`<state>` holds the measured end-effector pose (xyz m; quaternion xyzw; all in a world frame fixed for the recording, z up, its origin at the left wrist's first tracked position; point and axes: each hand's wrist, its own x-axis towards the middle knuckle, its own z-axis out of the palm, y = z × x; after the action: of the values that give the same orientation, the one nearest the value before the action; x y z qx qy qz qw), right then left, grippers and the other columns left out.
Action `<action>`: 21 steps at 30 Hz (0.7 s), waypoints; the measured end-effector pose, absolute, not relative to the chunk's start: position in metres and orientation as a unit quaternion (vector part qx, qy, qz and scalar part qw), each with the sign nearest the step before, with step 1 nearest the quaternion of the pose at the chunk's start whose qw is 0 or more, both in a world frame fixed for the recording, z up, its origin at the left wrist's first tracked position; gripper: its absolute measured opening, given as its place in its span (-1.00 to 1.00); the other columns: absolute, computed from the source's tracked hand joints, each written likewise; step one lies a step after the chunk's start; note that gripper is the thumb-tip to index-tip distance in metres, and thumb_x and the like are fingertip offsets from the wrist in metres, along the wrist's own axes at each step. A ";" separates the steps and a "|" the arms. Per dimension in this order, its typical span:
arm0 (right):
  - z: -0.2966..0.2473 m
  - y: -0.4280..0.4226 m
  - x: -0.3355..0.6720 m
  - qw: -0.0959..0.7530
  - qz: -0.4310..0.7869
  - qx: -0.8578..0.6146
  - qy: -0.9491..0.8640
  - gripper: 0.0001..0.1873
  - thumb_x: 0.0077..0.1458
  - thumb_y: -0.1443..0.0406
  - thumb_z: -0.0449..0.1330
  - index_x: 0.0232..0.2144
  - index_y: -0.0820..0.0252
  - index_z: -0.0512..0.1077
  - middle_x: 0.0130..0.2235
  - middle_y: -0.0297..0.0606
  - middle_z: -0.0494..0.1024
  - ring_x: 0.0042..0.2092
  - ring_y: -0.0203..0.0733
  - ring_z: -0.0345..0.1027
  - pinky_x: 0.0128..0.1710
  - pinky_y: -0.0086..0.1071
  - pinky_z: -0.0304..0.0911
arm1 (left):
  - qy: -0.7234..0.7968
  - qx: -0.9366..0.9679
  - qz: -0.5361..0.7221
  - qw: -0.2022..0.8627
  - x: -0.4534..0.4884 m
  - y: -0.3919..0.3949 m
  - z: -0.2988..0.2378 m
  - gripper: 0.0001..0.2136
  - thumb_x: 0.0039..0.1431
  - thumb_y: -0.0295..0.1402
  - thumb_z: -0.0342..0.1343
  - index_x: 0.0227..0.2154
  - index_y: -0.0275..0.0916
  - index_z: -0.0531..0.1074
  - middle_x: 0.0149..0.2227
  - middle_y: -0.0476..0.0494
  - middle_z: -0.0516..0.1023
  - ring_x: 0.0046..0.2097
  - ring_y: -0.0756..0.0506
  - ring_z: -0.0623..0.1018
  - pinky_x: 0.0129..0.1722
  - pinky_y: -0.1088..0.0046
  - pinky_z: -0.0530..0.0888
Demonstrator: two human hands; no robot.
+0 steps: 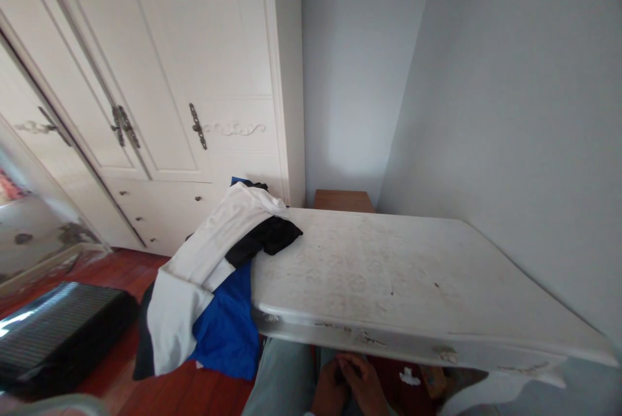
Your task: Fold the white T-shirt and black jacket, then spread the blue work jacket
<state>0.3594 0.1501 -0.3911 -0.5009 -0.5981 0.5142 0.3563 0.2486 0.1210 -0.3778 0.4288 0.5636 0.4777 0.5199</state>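
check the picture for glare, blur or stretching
Head view: pale glare streaks the dark striped object at lower left; in the head view, the wardrobe slants and looks stretched; head view again, left hand and right hand look dim and slightly soft.

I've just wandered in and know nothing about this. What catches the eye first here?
Probably the clothes, white, blue and black, draped over the left end of a marked white table. Behind them stands a tall, pale wardrobe, and what looks like a dark case lies on the red floor at lower left. The left hand and right hand meet below the table's front edge.
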 end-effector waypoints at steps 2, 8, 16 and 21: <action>-0.394 0.150 0.359 0.361 0.508 -0.508 -0.594 -0.25 -0.08 -0.35 0.12 -0.37 0.16 0.66 -0.23 -0.02 0.66 -0.11 0.19 0.54 0.03 -0.05 0.37 | 0.559 0.441 0.479 0.514 0.248 0.120 -0.377 -0.80 -0.08 -0.39 0.11 -0.39 -0.24 0.60 -0.25 -0.29 0.67 -0.10 -0.29 0.63 0.03 0.13 0.50; -0.382 0.149 0.361 0.364 0.503 -0.515 -0.591 -0.33 -0.05 -0.28 0.14 -0.38 0.15 0.65 -0.31 -0.07 0.64 -0.19 0.16 0.54 -0.04 -0.05 0.41 | 0.532 0.438 0.494 0.530 0.250 0.120 -0.371 -0.77 -0.10 -0.41 0.10 -0.36 -0.23 0.60 -0.26 -0.26 0.67 -0.13 -0.28 0.63 0.04 0.13 0.51; -0.343 0.139 0.355 0.313 0.522 -0.502 -0.615 -0.39 0.01 -0.20 0.10 -0.33 0.15 0.63 -0.35 -0.11 0.62 -0.36 0.00 0.50 -0.31 -0.19 0.43 | 0.545 0.454 0.473 0.522 0.246 0.120 -0.377 -0.84 -0.09 -0.36 0.10 -0.46 -0.23 0.56 -0.34 -0.25 0.65 -0.20 -0.26 0.62 -0.02 0.14 0.50; -0.256 0.135 0.435 0.175 0.547 -0.317 -0.755 -0.65 -0.11 0.05 0.35 -0.25 0.00 0.64 -0.24 -0.22 0.65 -0.19 -0.03 0.54 -0.05 -0.23 0.37 | 0.587 0.382 0.473 0.534 0.243 0.120 -0.377 -0.86 -0.17 -0.24 0.25 -0.54 -0.19 0.52 -0.50 -0.13 0.57 -0.35 -0.19 0.57 -0.21 0.23 0.51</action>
<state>0.4350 0.1351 -0.2557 -0.3169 -0.7549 0.5470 0.1746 0.2432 0.1197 -0.3769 0.3822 0.5874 0.4733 0.5337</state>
